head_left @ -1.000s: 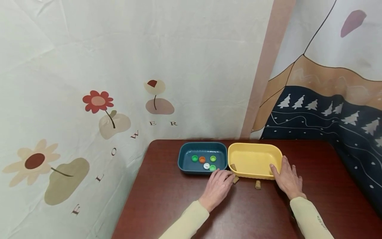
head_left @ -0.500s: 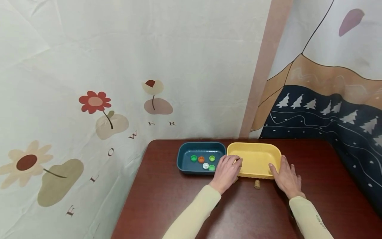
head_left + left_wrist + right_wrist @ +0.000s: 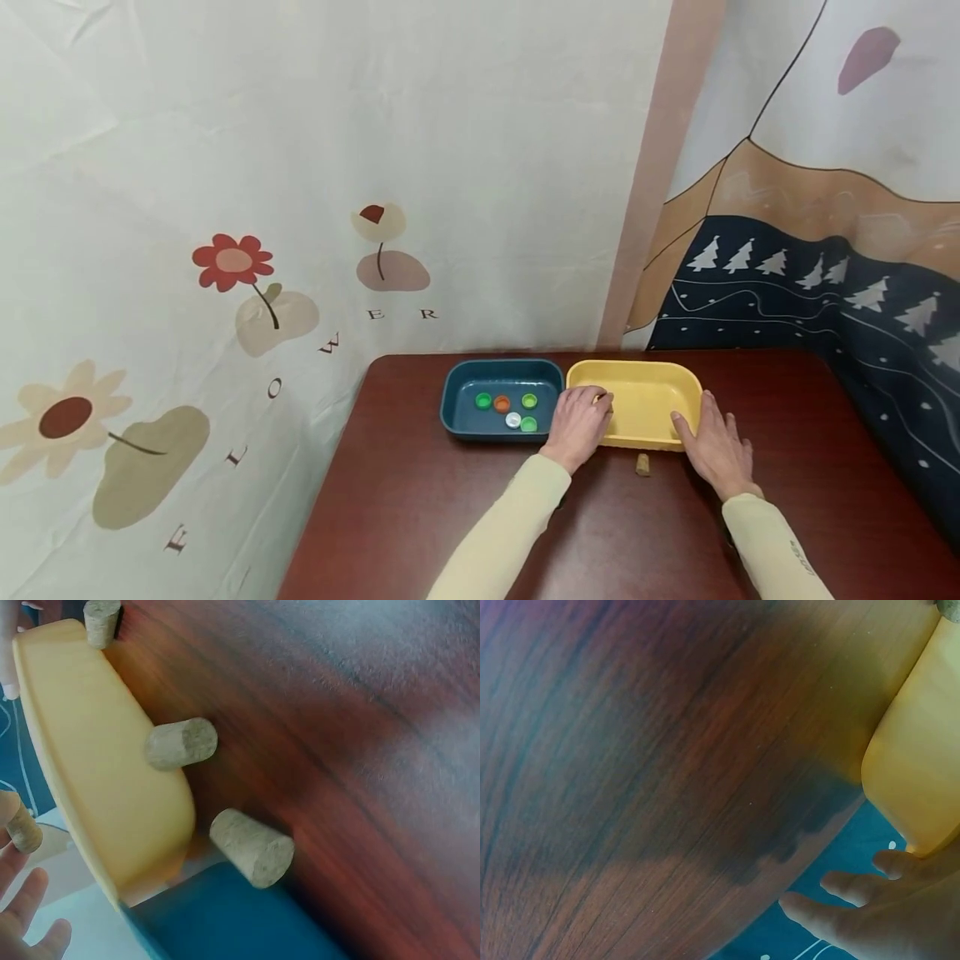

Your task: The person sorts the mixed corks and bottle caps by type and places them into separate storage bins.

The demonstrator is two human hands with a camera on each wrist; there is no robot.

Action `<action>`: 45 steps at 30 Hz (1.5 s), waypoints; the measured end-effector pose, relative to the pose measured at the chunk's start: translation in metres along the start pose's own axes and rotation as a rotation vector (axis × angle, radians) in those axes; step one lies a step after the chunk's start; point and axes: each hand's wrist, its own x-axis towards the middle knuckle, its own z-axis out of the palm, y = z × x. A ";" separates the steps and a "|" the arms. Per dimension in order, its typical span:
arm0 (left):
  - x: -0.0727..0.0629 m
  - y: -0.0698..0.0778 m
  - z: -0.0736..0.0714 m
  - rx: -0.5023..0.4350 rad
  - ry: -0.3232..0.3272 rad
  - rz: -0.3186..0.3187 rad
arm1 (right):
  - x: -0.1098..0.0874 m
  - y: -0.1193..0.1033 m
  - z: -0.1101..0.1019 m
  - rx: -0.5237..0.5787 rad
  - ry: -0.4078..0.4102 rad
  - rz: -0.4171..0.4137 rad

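My left hand (image 3: 579, 425) is over the left part of the yellow tray (image 3: 645, 392). Between its thumb and fingers it pinches a cork (image 3: 24, 831), which shows best in the left wrist view. My right hand (image 3: 720, 446) rests at the tray's right end, thumb over the rim and fingers fairly straight along the outside. One loose cork (image 3: 642, 465) lies in front of the tray. The left wrist view shows another cork (image 3: 182, 742) beside the yellow wall and a further cork (image 3: 253, 847) by the corner where the two trays meet; my left hand hides these in the head view.
A dark blue tray (image 3: 465, 433) stands against the yellow one on the left, with several bottle caps in green, orange and white, such as the orange cap (image 3: 501, 404). Both trays are on a dark red-brown table (image 3: 420, 517), and a printed cloth (image 3: 480, 167) hangs behind.
My left hand has moved up and right from the table in front of the trays to over the yellow tray, now with a cork in its fingers. My right hand stays at the rim.
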 end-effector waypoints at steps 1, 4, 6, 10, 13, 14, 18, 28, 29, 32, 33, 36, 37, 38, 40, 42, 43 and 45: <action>0.000 0.000 0.002 0.000 -0.001 -0.003 | 0.000 0.000 0.000 0.002 0.000 0.000; -0.001 0.001 0.008 -0.005 -0.017 -0.013 | -0.001 -0.001 0.001 0.004 0.004 0.000; -0.001 0.001 0.012 -0.009 -0.038 -0.021 | -0.001 -0.002 0.001 0.001 0.007 0.004; 0.001 0.002 0.016 -0.010 -0.080 -0.035 | -0.001 -0.002 0.001 -0.002 0.011 0.004; 0.001 0.002 0.019 0.000 -0.085 -0.034 | 0.000 -0.001 0.002 -0.002 0.010 -0.001; 0.001 0.002 0.020 0.004 -0.086 -0.032 | 0.000 -0.002 0.002 -0.002 0.009 -0.001; 0.001 0.000 0.021 0.008 -0.096 -0.039 | 0.000 -0.004 0.004 0.002 0.006 -0.004; -0.002 -0.010 0.021 -0.054 -0.162 -0.108 | 0.003 -0.010 0.006 -0.002 0.015 -0.013; -0.004 -0.012 0.022 -0.064 -0.162 -0.116 | 0.003 -0.010 0.006 -0.004 0.014 -0.015; -0.011 -0.018 0.023 -0.102 -0.163 -0.144 | 0.003 -0.010 0.006 -0.013 0.014 -0.017; -0.015 -0.020 0.022 -0.118 -0.163 -0.154 | 0.003 -0.010 0.005 -0.016 0.015 -0.017; -0.028 -0.028 0.020 -0.159 -0.167 -0.171 | 0.003 -0.009 0.004 -0.023 0.014 -0.015; -0.032 -0.031 0.019 -0.163 -0.171 -0.171 | 0.002 -0.008 0.004 -0.024 0.014 -0.016; -0.037 -0.033 0.017 -0.164 -0.179 -0.167 | 0.002 -0.007 0.003 -0.024 0.011 -0.015; -0.046 -0.038 0.014 -0.144 -0.200 -0.151 | 0.002 -0.006 0.003 -0.021 0.011 -0.015; -0.054 -0.041 0.011 -0.110 -0.226 -0.125 | 0.001 -0.004 0.001 -0.015 0.013 -0.019; -0.057 -0.043 0.010 -0.094 -0.242 -0.109 | 0.000 -0.003 0.000 -0.010 0.019 -0.021; -0.062 -0.044 0.009 -0.068 -0.274 -0.080 | -0.001 -0.001 -0.002 0.001 0.041 -0.035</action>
